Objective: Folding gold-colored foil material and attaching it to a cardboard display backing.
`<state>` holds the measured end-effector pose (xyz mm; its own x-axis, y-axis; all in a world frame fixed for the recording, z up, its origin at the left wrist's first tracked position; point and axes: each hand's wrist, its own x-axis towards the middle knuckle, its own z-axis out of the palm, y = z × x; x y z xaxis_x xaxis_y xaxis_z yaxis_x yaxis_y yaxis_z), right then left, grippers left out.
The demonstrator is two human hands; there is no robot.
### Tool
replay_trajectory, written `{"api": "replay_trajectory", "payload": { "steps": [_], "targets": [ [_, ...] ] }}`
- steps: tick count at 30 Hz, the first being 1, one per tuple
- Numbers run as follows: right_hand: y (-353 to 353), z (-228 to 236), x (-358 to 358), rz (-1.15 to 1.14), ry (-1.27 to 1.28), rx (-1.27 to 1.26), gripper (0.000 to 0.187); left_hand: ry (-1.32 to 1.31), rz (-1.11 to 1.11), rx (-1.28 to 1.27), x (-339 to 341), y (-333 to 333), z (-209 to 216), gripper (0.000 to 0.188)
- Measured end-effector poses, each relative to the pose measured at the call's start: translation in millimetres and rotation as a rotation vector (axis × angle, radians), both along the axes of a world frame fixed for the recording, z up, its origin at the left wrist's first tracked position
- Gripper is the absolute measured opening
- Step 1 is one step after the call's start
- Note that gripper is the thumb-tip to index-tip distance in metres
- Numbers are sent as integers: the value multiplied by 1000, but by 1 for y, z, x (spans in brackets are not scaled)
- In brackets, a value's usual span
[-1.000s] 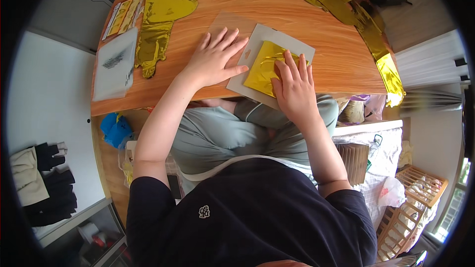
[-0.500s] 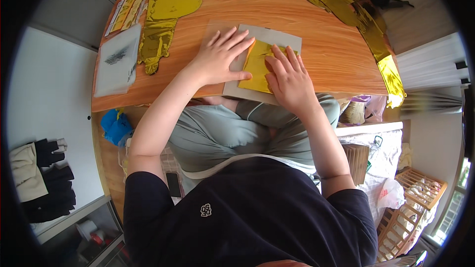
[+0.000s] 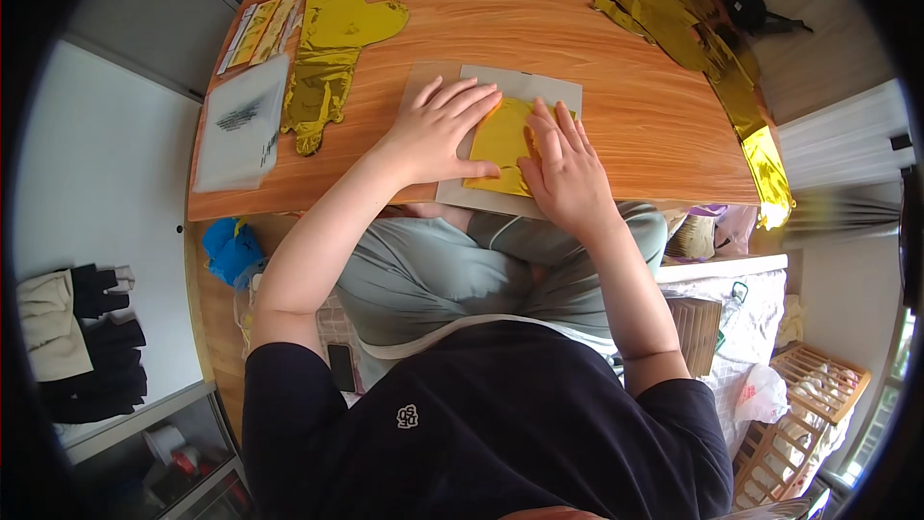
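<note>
A folded rectangle of shiny gold foil (image 3: 501, 140) lies on a grey board (image 3: 551, 84) at the table's near edge. My left hand (image 3: 435, 138) lies flat at the foil's left side, fingers spread, its thumb on the lower left corner and its fingertips near the upper left corner. Along the right side rests my right hand (image 3: 570, 169), its fingers stretched forward and somewhat bent over the foil's edge. Neither hand lifts the foil. The right hand covers part of the foil's right edge.
Flat gold foil balloons lie on the wooden table (image 3: 481, 19), one at the far left (image 3: 356, 24) and one along the right edge (image 3: 664, 10). Translucent plastic sheets (image 3: 241, 125) sit at the left. A black stand (image 3: 746, 10) with cables is at the far right.
The whole view has tilted slightly, so the table sits lower in the picture. Both hands stay on the foil, with the right fingers a little shifted along its right side.
</note>
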<state>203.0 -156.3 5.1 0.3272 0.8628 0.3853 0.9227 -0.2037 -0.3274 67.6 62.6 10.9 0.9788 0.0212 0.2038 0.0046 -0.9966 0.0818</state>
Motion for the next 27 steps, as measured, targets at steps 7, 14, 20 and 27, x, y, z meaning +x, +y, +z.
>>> {"api": "replay_trajectory", "payload": {
  "steps": [7,14,20,27],
  "targets": [
    [-15,7,-11,-145,57,-88,59,133,26,-94,1,0,7,108],
    [-14,1,-12,-159,16,-88,65,121,18,-139,1,-1,5,112],
    [4,-1,-19,-141,58,-77,69,111,57,-149,-1,-6,5,114],
    [8,1,-18,-80,19,-61,77,92,44,-122,1,-11,5,115]
  ]
}}
